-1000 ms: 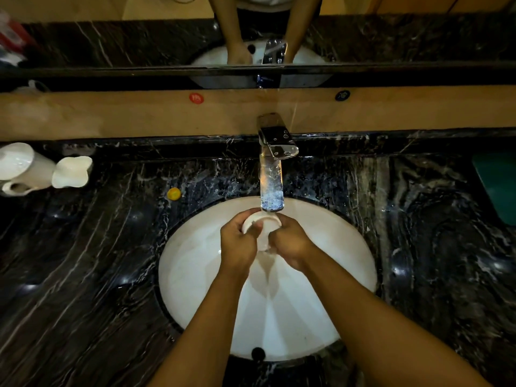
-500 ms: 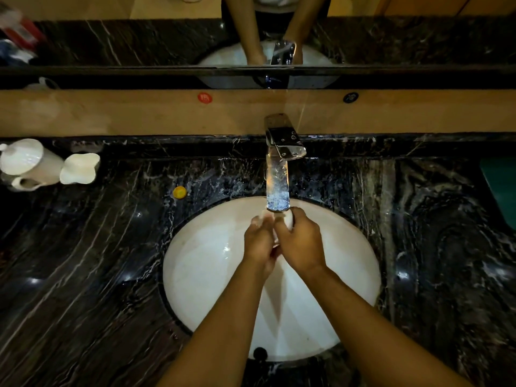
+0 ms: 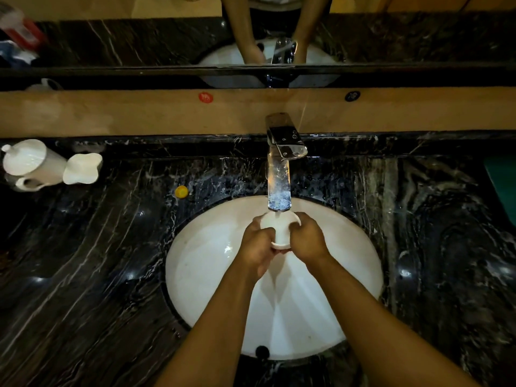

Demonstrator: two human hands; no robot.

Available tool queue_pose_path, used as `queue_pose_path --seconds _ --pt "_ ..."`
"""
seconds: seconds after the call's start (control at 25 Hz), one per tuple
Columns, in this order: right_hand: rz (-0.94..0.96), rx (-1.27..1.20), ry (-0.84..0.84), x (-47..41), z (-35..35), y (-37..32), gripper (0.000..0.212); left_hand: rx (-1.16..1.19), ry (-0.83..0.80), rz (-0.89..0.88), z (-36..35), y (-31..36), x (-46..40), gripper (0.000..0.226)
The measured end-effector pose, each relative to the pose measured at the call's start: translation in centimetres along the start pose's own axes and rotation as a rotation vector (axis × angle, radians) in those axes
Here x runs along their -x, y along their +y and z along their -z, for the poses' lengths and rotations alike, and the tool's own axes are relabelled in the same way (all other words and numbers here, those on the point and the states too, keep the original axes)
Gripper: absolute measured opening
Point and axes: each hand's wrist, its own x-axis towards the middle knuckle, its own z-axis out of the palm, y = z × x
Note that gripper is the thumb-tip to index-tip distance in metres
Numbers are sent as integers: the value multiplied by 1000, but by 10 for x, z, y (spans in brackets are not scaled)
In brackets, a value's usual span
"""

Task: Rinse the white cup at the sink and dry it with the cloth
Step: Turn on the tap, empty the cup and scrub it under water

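Observation:
The white cup (image 3: 280, 229) is held over the white oval sink (image 3: 206, 263), directly under the chrome tap (image 3: 282, 152). Its mouth tilts up toward the spout and its base faces me. My left hand (image 3: 258, 248) grips the cup's left side. My right hand (image 3: 307, 237) grips its right side, with fingers curled over the rim. A green cloth (image 3: 502, 185) lies at the counter's far right edge, partly cut off by the frame.
A white lidded pot (image 3: 30, 163) and a small white jug (image 3: 82, 169) stand at the back left of the black marble counter (image 3: 83, 261). A small yellow cap (image 3: 181, 191) lies near the basin. A mirror and wooden ledge run behind the tap.
The cup has been turned between both hands under the tap. Half a second ago my hands nearly hid it; now its side and base show.

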Motion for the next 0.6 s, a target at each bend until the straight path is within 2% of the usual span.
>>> queue_pose_path --seconds 0.08,0.16,0.36,0.48,0.6 --pt "-21 -180 -146 3 -2 2 49 17 38 -30 6 0 0 52" --pt "13 -260 -204 6 -3 2 51 69 45 -52 9 -2 2 42" --pt "49 -100 15 1 -15 4 31 97 267 -42 3 -11 -2 25" --pt "46 -82 87 0 -14 5 24 40 181 -34 0 -9 -2 33" --pt "43 -116 -49 3 -4 5 42 -43 55 2 4 -4 5 50"
